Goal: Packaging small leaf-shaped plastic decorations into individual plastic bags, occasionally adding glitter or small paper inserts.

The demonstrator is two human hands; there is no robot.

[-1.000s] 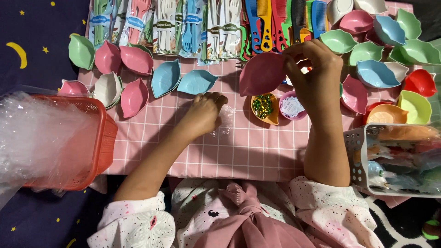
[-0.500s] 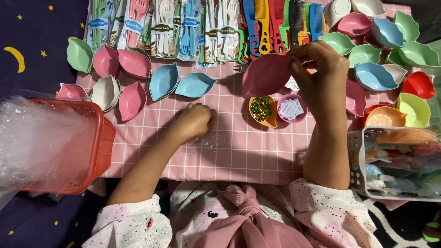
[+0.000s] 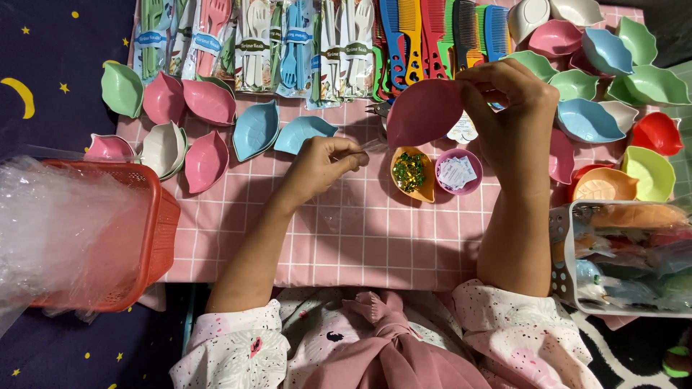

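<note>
Bright, even overhead light falls on the pink checked tablecloth (image 3: pixel 375 238), casting soft forearm shadows, with everything crisp and glare only on the crinkled clear plastic wrap (image 3: pixel 50 230).

Home packing spot on the floor, small-goods setup. Pink checked cloth (image 3: pixel 375 238) over a navy star-and-moon mat (image 3: pixel 58 50). Far edge: packed cutlery sets (image 3: pixel 252 43) and combs (image 3: pixel 432 36) in rows. Leaf-shaped dishes (image 3: pixel 620 65) piled right and left. Red basket (image 3: pixel 155 238) of clear bags near left, white basket (image 3: pixel 569 245) near right.
</note>
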